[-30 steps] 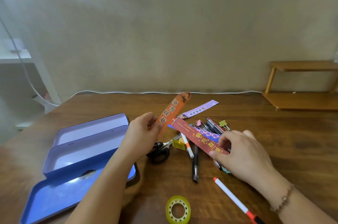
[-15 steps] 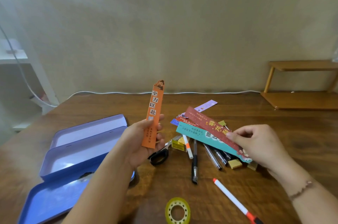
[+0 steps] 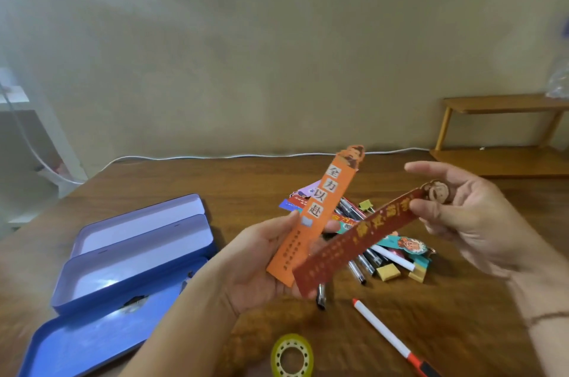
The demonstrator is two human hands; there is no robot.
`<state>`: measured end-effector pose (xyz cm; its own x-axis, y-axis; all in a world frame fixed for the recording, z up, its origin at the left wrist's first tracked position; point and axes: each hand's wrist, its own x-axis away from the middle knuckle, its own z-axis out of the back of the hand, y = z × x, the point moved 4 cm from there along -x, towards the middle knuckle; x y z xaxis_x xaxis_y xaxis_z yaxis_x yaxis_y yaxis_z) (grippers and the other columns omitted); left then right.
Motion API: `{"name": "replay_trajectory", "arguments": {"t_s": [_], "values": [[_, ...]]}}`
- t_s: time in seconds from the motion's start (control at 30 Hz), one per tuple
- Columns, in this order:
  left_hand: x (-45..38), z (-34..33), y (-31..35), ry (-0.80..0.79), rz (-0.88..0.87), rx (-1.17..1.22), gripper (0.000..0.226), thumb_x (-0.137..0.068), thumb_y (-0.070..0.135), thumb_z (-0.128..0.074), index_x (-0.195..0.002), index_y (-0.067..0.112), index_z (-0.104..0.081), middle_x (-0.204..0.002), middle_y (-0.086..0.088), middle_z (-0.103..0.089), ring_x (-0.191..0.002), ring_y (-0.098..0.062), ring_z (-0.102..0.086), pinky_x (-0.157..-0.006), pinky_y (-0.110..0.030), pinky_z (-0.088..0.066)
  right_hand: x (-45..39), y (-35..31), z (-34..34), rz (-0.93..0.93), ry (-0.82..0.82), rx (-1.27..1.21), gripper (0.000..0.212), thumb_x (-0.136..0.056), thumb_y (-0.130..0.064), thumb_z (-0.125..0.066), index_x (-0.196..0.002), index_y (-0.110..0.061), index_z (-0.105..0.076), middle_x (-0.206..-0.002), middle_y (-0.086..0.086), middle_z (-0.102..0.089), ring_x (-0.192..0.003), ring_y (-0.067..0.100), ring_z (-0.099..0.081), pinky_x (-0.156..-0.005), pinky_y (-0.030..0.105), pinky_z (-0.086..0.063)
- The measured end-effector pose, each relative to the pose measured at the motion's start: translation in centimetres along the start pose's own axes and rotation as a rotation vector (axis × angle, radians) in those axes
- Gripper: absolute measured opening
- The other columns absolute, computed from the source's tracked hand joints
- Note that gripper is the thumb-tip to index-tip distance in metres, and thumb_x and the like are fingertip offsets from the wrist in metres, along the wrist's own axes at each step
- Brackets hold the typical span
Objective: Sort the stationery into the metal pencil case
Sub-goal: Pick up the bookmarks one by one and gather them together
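Right of the case [image 3: 135, 256], left hand [image 3: 261, 262] grips the orange bookmark [image 3: 317, 216], right hand [image 3: 471, 222] pinches the red bookmark [image 3: 360, 241]; loose pinches risk slippage.

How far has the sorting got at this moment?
Done: nothing visible inside the open pencil case. In hand: the left hand holds an orange bookmark; the right hand brings a red bookmark to it. Left: pens, erasers, tape roll, marker.
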<state>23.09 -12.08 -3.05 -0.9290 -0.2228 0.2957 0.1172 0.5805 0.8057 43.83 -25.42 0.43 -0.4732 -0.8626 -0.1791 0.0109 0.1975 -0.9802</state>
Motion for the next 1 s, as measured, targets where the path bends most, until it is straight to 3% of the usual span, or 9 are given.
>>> {"name": "replay_trajectory", "arguments": {"t_s": [0.1, 0.17, 0.23, 0.37, 0.5, 0.67, 0.77, 0.87, 1.0], "values": [[-0.1, -0.3, -0.9, -0.114, 0.082, -0.045, 0.052, -0.094, 0.049, -0.051, -0.126, 0.010, -0.061, -0.099, -0.018, -0.063, -0.080, -0.026, -0.065, -0.051, -0.034, -0.060, -0.1, -0.2, -0.5, 0.029, 0.080, 0.112, 0.057, -0.054, -0.019, -0.085, -0.109, -0.025, -0.067, -0.083, 0.010, -0.075, -0.072, 0.013, -0.072, -0.051, 0.023, -0.055], [-0.5, -0.3, -1.5, -0.119, 0.102, -0.117, 0.057, -0.089, 0.051, -0.054, -0.129, 0.010, -0.055, -0.096, -0.017, -0.061, -0.081, -0.026, -0.063, -0.049, -0.030, -0.058, 0.0, -0.1, -0.7, 0.044, 0.126, 0.171, 0.052, -0.056, -0.019, -0.080, -0.106, -0.028, -0.068, -0.095, 0.009, -0.075, -0.092, 0.019, -0.072, -0.065, 0.036, -0.060], [-0.8, -0.4, -1.8, -0.097, 0.090, -0.162, 0.061, -0.085, 0.049, -0.058, -0.131, 0.010, -0.049, -0.094, -0.014, -0.060, -0.074, -0.023, -0.061, -0.043, -0.024, -0.053, 0.1, 0.1, -0.7, 0.055, 0.184, 0.238, 0.051, -0.056, -0.023, -0.080, -0.105, -0.032, -0.068, -0.098, 0.006, -0.074, -0.097, 0.017, -0.070, -0.072, 0.041, -0.060], [-1.0, -0.6, -1.9, -0.174, 0.083, -0.228, 0.056, -0.096, 0.045, -0.046, -0.135, 0.005, -0.051, -0.091, -0.009, -0.058, -0.063, -0.014, -0.055, -0.043, -0.019, -0.042, 0.2, 0.2, -1.1, 0.096, 0.264, 0.399, 0.053, -0.056, -0.030, -0.079, -0.107, -0.035, -0.065, -0.098, -0.003, -0.071, -0.090, 0.011, -0.072, -0.067, 0.038, -0.062], [-1.2, -1.1, -2.2, -0.237, 0.089, -0.237, 0.052, -0.099, 0.040, -0.040, -0.133, 0.004, -0.054, -0.085, -0.007, -0.053, -0.065, -0.015, -0.052, -0.049, -0.023, -0.054, 0.3, 0.6, -1.7, 0.070, 0.227, 0.441, 0.048, -0.059, -0.033, -0.077, -0.105, -0.035, -0.064, -0.095, -0.002, -0.070, -0.088, 0.011, -0.071, -0.065, 0.036, -0.062], [-1.4, -1.2, -2.6, -0.266, 0.130, -0.224, 0.049, -0.099, 0.044, -0.040, -0.130, 0.010, -0.057, -0.082, -0.002, -0.050, -0.058, -0.010, -0.047, -0.043, -0.017, -0.045, 0.2, 1.9, -4.0, 0.082, 0.093, 0.330, 0.035, -0.065, -0.017, -0.080, -0.095, -0.027, -0.065, -0.089, 0.002, -0.071, -0.084, 0.014, -0.072, -0.063, 0.033, -0.060], [-1.3, -0.9, -2.7, -0.291, 0.147, -0.201, 0.052, -0.097, 0.050, -0.041, -0.126, 0.011, -0.058, -0.079, -0.001, -0.047, -0.052, -0.005, -0.043, -0.039, -0.014, -0.036, 0.3, 2.1, -5.2, 0.057, 0.006, 0.146, 0.022, -0.074, -0.024, -0.070, -0.096, -0.025, -0.066, -0.079, 0.005, -0.067, -0.060, 0.014, -0.062, -0.053, 0.027, -0.052], [-1.2, -0.7, -2.7, -0.336, 0.144, -0.169, 0.055, -0.097, 0.053, -0.040, -0.127, 0.008, -0.054, -0.078, -0.002, -0.044, -0.051, -0.004, -0.043, -0.040, -0.014, -0.036, 0.5, 1.9, -5.4, 0.047, 0.021, 0.091, 0.017, -0.093, -0.024, -0.051, -0.102, -0.021, -0.066, -0.067, 0.004, -0.063, -0.049, 0.016, -0.050, -0.047, 0.029, -0.042], [-1.3, -1.0, -2.8, -0.358, 0.125, -0.193, 0.051, -0.098, 0.050, -0.039, -0.123, 0.009, -0.056, -0.076, -0.002, -0.042, -0.050, -0.004, -0.043, -0.041, -0.015, -0.036, 0.6, 2.0, -5.3, 0.047, 0.053, 0.133, 0.014, -0.094, -0.019, -0.053, -0.095, -0.019, -0.067, -0.073, 0.008, -0.068, -0.053, 0.016, -0.052, -0.045, 0.024, -0.048]]}}
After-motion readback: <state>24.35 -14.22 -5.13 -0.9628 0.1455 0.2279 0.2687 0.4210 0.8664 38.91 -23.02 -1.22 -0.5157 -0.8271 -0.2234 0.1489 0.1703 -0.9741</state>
